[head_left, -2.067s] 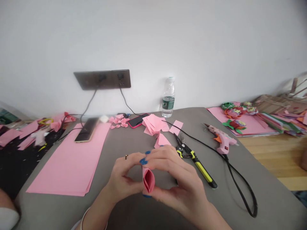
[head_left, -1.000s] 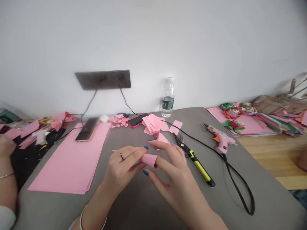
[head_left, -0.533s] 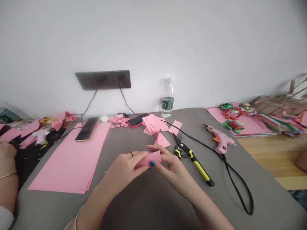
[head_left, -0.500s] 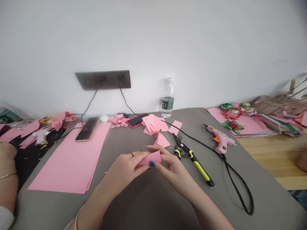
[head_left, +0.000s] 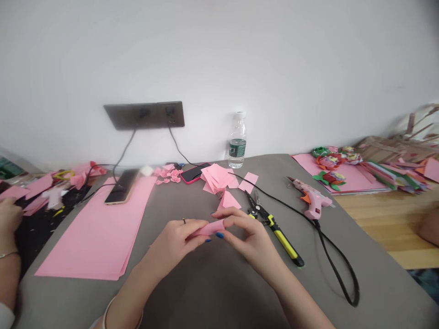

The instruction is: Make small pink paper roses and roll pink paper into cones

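My left hand point(head_left: 175, 237) and my right hand point(head_left: 247, 236) meet above the grey table point(head_left: 212, 292) and pinch a small rolled piece of pink paper point(head_left: 209, 228) between their fingertips. The roll lies almost level, its open end toward my right hand. My left hand wears a ring, and the nails are painted blue. Just beyond the hands lies a loose pile of pink paper squares point(head_left: 219, 177), with one more pink piece point(head_left: 229, 200) close to my right fingers.
Yellow-handled pliers point(head_left: 274, 226) lie right of my hands, beside a pink glue gun point(head_left: 311, 199) with a black cord point(head_left: 334, 267). A stack of pink sheets point(head_left: 99, 233) with a phone point(head_left: 121, 186) lies left. A water bottle point(head_left: 237, 140) stands by the wall. Another person's hand point(head_left: 8, 217) is far left.
The pink piece went from an upright open loop held near me to a flatter roll held level between both hands, farther out over the table. The other person's hand came in at the far left.
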A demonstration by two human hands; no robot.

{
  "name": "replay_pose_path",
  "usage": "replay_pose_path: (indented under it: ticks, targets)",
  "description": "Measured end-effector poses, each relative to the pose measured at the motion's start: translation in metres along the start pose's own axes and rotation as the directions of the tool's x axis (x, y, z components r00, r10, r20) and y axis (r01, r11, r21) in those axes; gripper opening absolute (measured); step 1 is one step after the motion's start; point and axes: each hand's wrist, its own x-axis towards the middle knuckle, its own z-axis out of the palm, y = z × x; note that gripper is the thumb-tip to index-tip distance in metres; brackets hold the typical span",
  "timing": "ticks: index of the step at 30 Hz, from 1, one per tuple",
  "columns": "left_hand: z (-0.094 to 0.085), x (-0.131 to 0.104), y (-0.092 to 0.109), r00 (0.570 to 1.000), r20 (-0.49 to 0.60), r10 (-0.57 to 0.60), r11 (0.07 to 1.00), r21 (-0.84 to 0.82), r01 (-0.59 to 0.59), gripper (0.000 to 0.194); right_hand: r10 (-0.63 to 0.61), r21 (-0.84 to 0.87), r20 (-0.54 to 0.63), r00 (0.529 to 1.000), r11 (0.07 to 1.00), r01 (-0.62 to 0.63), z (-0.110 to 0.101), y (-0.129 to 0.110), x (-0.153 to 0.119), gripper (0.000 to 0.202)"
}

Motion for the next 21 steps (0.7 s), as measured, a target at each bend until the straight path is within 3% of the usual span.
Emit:
replay_pose_path:
  ticks: [3,6,11,17,21]
  targets:
    - [0.001,-0.002,-0.002,0.999,-0.005,-0.051,0.996,-0.073,0.050,0.021,0.022,0.122,-0.097,0.995,0.993,-0.010,0.003,-0.001,-0.001,0.016]
    - [0.004,-0.004,-0.002,0.997,-0.003,-0.072,0.983,-0.168,0.071,0.021,0.035,0.148,-0.093,0.995,0.989,-0.021,0.008,-0.005,-0.002,0.025]
    - [0.008,-0.003,0.002,0.994,0.031,-0.109,0.936,-0.333,0.113,0.021,0.010,0.124,-0.100,0.995,0.992,0.003,0.014,-0.014,0.001,0.006]
    - [0.003,-0.006,0.004,0.956,0.183,-0.231,0.860,-0.421,0.289,0.022,0.125,0.285,-0.084,0.989,0.954,-0.096,0.004,-0.014,0.008,0.010]
    - [0.004,-0.008,0.001,0.954,0.179,-0.239,0.858,-0.421,0.294,0.021,0.180,0.347,-0.066,0.981,0.926,-0.146,0.000,-0.011,0.008,0.010]
